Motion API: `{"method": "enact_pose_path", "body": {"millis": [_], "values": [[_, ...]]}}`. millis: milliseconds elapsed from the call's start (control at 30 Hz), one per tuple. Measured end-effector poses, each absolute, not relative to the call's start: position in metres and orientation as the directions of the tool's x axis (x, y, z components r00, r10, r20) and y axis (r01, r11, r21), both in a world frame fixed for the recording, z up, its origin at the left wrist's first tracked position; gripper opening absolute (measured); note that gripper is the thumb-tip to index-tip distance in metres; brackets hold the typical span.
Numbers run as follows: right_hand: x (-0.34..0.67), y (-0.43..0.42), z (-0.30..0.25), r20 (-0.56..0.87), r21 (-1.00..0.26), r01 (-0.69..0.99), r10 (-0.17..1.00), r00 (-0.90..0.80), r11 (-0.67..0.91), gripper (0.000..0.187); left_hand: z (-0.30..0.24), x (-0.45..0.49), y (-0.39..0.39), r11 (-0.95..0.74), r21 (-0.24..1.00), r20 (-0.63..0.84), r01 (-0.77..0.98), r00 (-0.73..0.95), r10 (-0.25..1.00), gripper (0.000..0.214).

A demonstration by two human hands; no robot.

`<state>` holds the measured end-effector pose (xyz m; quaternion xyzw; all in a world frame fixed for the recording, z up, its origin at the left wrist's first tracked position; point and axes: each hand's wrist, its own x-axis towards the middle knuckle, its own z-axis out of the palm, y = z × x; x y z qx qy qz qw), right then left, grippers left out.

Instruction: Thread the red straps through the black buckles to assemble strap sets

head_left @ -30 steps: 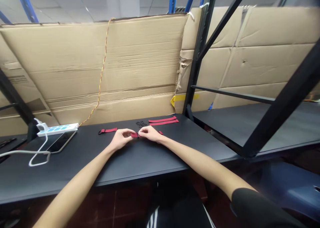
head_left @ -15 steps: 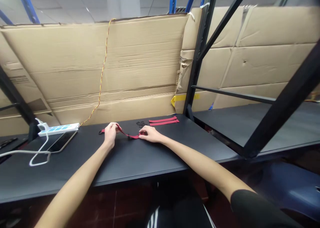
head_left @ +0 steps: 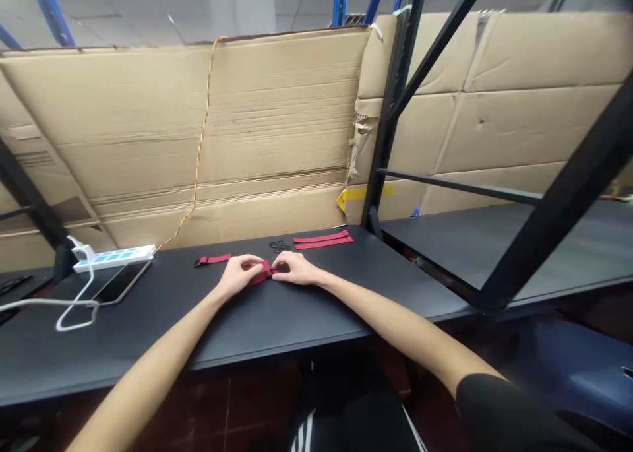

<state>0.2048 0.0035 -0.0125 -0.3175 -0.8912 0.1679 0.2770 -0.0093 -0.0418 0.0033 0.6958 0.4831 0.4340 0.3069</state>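
Observation:
My left hand (head_left: pixel 239 273) and my right hand (head_left: pixel 295 268) meet over the black table (head_left: pixel 277 313), both pinching a short red strap (head_left: pixel 262 273) between their fingertips. The strap lies folded between the two hands, low over the tabletop. Left of my hands lies another red strap with a black buckle (head_left: pixel 212 260). Behind my right hand sit a few small black buckles (head_left: pixel 279 246) and two flat red straps (head_left: pixel 324 240) side by side.
A white power strip (head_left: pixel 115 257) with a white cable (head_left: pixel 69 307) and a phone (head_left: pixel 121 282) lie at the table's left. Cardboard sheets (head_left: pixel 222 135) wall off the back. A black rack post (head_left: pixel 390 109) and a second black shelf (head_left: pixel 494 247) stand to the right.
Half a second ago my left hand had drawn the strap out to the left; it has come back to the right hand and the strap is folded short again.

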Motion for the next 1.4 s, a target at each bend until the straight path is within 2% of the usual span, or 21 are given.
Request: {"method": "enact_pose_path", "body": {"millis": [133,267,433,667,1400], "values": [[0.202,0.002,-0.015,0.404,-0.446,0.471,0.641,-0.653,0.761,0.031,0.002,-0.010,-0.042,-0.392,0.803,0.301,0.449,0.263,0.917,0.030],[0.201,-0.001,-0.014,0.416,-0.432,0.437,0.604,-0.679,0.789,0.026,0.003,-0.011,-0.041,-0.394,0.800,0.306,0.453,0.258,0.917,0.030],[0.199,-0.010,-0.009,0.507,-0.582,0.291,0.619,-0.600,0.759,0.029,0.003,-0.010,-0.041,-0.380,0.779,0.320,0.499,0.205,0.925,0.029],[0.196,-0.016,-0.006,0.517,-0.730,0.136,0.672,-0.530,0.670,0.029,0.007,-0.008,-0.044,-0.371,0.815,0.333,0.446,0.165,0.928,0.029],[0.193,-0.015,-0.009,0.528,-0.765,0.082,0.695,-0.488,0.639,0.029,0.009,-0.002,-0.048,-0.382,0.826,0.365,0.415,0.122,0.923,0.025]]}}
